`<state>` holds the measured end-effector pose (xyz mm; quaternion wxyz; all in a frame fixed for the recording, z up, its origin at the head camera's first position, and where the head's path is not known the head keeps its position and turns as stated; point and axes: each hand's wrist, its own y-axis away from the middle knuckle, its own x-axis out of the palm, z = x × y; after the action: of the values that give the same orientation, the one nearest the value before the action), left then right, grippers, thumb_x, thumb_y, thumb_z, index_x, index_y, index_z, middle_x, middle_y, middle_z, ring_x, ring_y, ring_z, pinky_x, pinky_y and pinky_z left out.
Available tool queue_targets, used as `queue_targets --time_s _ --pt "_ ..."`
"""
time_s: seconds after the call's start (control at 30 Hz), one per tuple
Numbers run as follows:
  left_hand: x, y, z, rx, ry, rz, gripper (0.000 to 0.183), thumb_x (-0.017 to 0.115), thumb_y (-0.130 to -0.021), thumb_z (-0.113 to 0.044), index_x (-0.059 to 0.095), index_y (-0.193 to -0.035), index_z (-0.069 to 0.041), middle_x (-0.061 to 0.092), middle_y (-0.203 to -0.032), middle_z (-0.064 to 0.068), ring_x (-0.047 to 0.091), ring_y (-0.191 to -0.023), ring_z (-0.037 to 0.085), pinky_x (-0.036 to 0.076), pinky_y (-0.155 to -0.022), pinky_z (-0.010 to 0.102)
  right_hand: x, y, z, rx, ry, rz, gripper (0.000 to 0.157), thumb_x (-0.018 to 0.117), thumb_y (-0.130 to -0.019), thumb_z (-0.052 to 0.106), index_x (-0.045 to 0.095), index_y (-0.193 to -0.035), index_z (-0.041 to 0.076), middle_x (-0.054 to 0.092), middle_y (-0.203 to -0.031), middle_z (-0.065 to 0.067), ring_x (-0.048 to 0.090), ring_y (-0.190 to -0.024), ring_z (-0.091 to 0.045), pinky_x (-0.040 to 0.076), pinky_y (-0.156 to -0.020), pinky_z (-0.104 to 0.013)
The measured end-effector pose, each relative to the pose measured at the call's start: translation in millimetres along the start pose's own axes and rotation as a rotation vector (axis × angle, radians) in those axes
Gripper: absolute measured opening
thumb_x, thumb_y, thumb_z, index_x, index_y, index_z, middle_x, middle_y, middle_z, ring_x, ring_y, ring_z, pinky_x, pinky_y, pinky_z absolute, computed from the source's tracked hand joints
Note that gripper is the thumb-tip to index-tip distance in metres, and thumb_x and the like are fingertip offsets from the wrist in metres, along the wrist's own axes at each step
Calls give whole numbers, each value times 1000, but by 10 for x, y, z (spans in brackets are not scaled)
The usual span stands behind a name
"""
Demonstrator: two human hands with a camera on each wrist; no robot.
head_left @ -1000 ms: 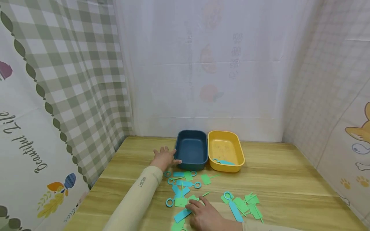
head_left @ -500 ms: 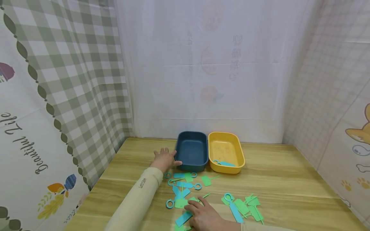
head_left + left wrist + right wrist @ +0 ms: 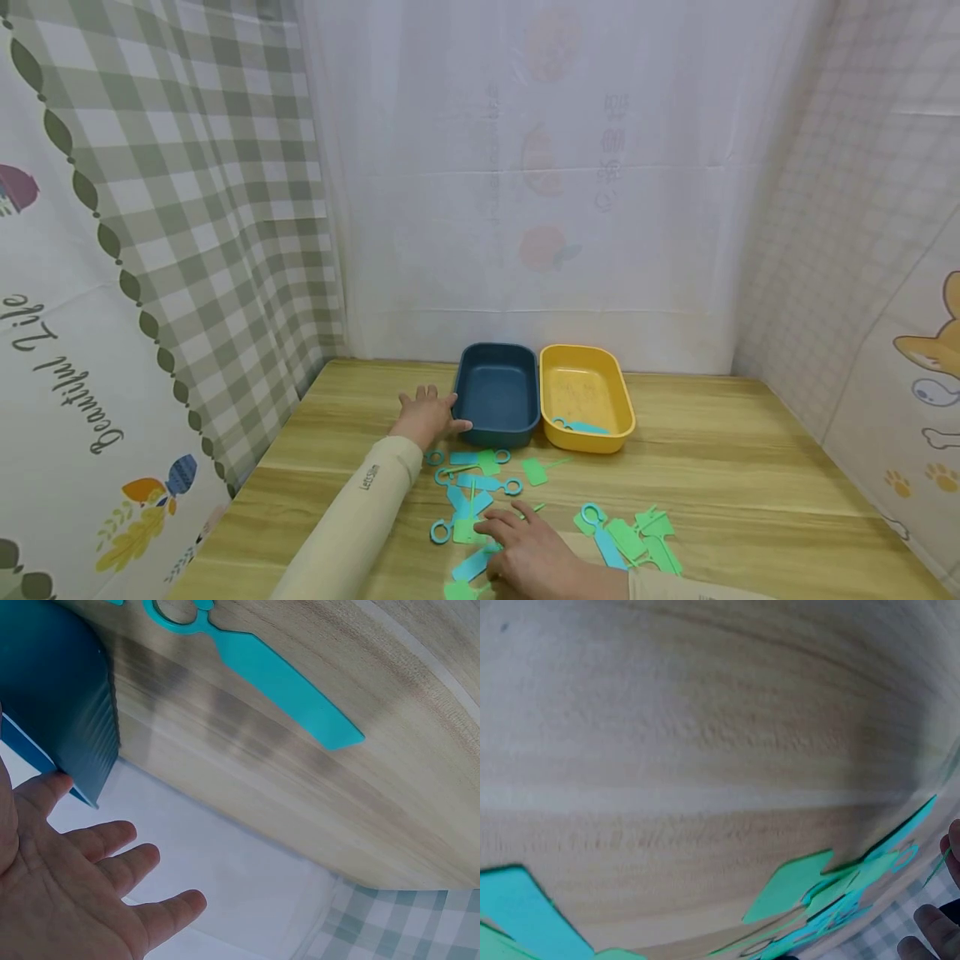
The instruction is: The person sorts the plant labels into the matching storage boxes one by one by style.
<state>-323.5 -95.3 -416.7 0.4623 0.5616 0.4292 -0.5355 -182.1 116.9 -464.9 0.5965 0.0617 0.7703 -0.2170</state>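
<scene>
Wooden tabletop (image 3: 712, 467) below, and it's the left hand (image 3: 424, 417), fingers fanned wide, touching the blue bin (image 3: 497, 392) at its left wall, while the right hand (image 3: 536, 557) arches among green tags (image 3: 467, 532) and turquoise tags (image 3: 477, 482) in front of that bin, any grip impossible to tell.

Head view, lower centre: right hand (image 3: 536, 557) hides part of a blue tag (image 3: 470, 566). Left-wrist view: bin (image 3: 64, 690) cropped at upper left.
</scene>
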Motion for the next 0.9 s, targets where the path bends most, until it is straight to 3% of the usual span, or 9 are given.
queue_targets --time_s 0.2,0.43,0.9 --pt "1 29 3 14 6 -31 71 53 -93 -63 50 -147 -17 45 -146 24 38 -136 44 31 -104 69 -87 -11 -74 71 -1 -41 9 84 -79 30 76 -77 32 63 -123 -1 56 -120 -25 49 -94 -53" --pt "30 13 23 23 7 -47 70 53 -94 -62 50 -147 -17 46 -145 25 38 -136 45 31 -103 70 -182 -3 -265 225 -26 -7 8 82 -81 24 76 -78 27 63 -127 -5 54 -124 -29 45 -97 -58" --pt "32 -4 17 18 37 -38 71 55 -93 -63 51 -147 -16 44 -146 26 36 -137 47 29 -104 71 -174 -14 -855 579 23 -158 7 82 -79 12 78 -80 18 65 -121 -11 56 -120 -35 38 -101 -63"
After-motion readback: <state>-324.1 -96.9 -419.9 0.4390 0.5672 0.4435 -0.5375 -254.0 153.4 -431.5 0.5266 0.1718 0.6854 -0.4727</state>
